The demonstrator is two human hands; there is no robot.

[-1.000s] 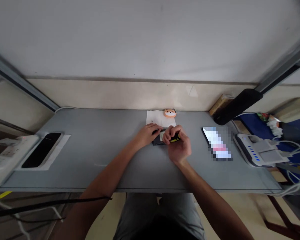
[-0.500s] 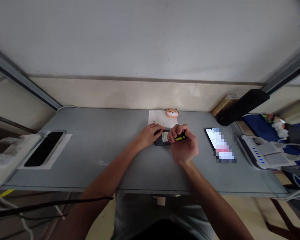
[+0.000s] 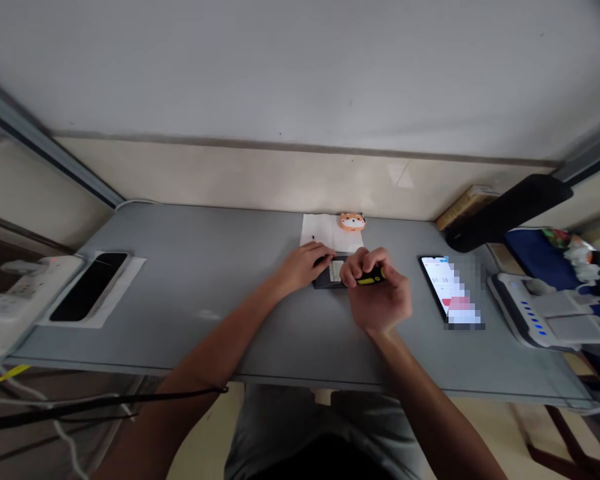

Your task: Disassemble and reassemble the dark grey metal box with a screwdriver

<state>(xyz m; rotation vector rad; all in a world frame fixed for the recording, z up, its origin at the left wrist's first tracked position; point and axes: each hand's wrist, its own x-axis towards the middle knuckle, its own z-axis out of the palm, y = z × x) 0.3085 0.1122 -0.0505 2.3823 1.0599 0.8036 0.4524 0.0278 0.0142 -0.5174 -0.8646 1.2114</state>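
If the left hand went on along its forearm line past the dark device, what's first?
Crossing over the white paper, the left hand would probably meet the orange animal-faced case; depth is unclear.

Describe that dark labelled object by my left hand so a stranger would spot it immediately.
On the grey desk, find the white paper near the wall, bearing an orange animal-faced item. Just in front, by the left hand and partly hidden by the right hand, lies the flat dark object. Its pale label sets it apart from the black-and-yellow item the right hand holds.
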